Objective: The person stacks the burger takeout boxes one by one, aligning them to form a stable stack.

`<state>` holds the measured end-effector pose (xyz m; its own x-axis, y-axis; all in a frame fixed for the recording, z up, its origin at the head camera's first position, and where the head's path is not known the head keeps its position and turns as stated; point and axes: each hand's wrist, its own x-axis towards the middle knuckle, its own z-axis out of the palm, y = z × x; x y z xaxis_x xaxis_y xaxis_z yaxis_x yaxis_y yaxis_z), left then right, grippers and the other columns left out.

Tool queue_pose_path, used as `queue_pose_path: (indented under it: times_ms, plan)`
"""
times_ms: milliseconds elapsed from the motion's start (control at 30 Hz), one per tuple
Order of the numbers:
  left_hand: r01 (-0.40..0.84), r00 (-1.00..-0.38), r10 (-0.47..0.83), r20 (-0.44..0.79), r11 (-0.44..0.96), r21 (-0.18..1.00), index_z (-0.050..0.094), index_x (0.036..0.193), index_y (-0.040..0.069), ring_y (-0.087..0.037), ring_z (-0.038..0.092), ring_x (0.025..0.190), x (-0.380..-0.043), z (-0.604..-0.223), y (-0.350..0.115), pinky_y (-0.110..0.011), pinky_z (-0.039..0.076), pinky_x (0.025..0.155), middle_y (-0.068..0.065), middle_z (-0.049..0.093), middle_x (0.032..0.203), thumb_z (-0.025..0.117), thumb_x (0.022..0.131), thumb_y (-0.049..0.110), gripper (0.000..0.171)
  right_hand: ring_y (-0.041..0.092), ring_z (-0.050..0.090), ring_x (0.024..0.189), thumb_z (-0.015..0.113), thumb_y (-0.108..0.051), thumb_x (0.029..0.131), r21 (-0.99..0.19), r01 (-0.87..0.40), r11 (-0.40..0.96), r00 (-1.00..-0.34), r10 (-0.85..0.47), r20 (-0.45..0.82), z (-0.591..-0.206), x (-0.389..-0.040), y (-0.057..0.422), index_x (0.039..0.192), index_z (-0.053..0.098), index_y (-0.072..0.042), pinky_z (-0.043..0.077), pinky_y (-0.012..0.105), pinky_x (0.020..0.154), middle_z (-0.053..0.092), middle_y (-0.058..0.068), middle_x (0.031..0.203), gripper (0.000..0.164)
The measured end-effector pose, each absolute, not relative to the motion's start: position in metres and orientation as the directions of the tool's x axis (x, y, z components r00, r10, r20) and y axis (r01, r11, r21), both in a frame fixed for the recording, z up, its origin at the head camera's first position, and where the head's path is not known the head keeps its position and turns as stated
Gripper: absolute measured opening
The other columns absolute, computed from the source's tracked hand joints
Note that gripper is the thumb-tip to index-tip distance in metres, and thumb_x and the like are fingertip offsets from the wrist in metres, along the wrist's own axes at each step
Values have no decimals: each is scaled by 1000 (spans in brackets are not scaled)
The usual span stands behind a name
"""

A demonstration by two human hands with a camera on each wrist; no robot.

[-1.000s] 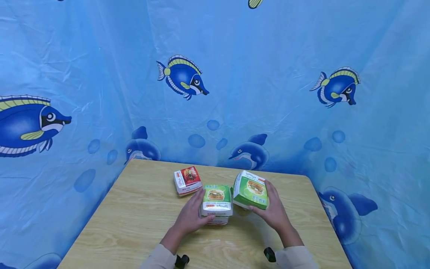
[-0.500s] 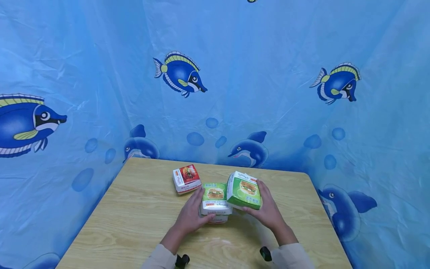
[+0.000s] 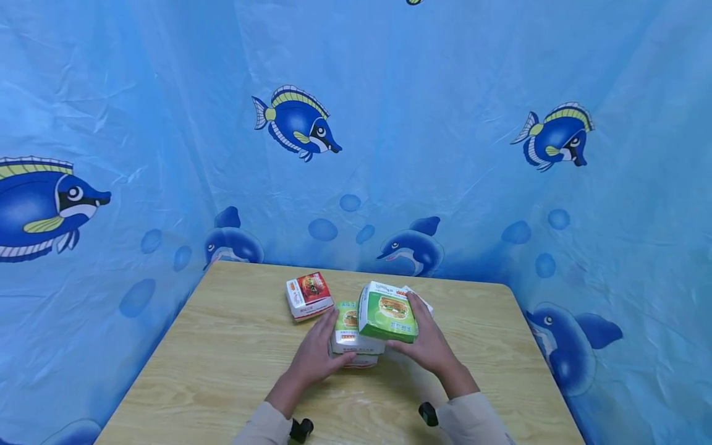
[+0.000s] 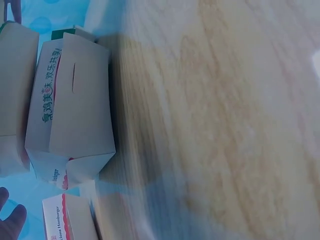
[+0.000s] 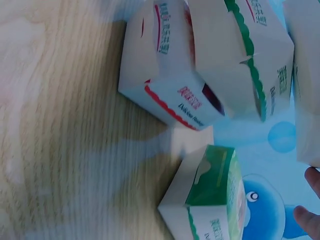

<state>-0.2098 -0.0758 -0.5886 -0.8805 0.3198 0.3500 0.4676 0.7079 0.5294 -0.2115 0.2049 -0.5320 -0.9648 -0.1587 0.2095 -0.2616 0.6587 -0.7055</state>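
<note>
My left hand (image 3: 313, 353) holds a green-and-white burger box (image 3: 348, 342) by its left side, thumb across the front. That box lies on a red-trimmed burger box (image 5: 165, 65), whose front shows low in the head view. Above them, slightly tilted, my right hand (image 3: 425, 343) grips a second green burger box (image 3: 388, 314) from its right side. This held box covers the right part of the stack's top in the head view. In the right wrist view the held box (image 5: 307, 85) runs along the right edge, fingertips (image 5: 312, 177) below it.
A red-and-white burger box (image 3: 310, 296) sits on the wooden table (image 3: 222, 358), behind and left of the stack. Another green box (image 5: 215, 190) stands on the table; in the head view only its pale corner shows behind my right hand. A blue sea-print curtain (image 3: 367, 123) surrounds the table.
My right hand has carried its green burger box leftward, from beside the stack to above it. Another box's corner has come into sight behind it. My left hand stays at the stack.
</note>
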Motion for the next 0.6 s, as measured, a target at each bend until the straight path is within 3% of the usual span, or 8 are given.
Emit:
queue_pose_path:
  times_ms: [300, 600]
  plan:
    - [488, -871, 342, 354, 692, 532, 20, 155, 5, -30, 28, 142, -211, -585, -75, -50, 32, 109, -13, 26, 157, 63, 82, 67, 105, 37, 24, 141, 78, -67, 67, -697, -286, 658, -958, -193, 212, -531, -212, 190, 157, 16, -28, 33, 68, 100, 16, 5, 161, 116]
    - [466, -882, 325, 340, 702, 538, 13, 157, 13, -27, 27, 142, -214, -582, -72, -49, 32, 109, -10, 25, 158, 65, 79, 69, 110, 31, 22, 143, 76, -69, 67, -689, -308, 657, -952, -212, 223, -532, -214, 180, 157, 11, -32, 33, 63, 103, 15, 0, 161, 117]
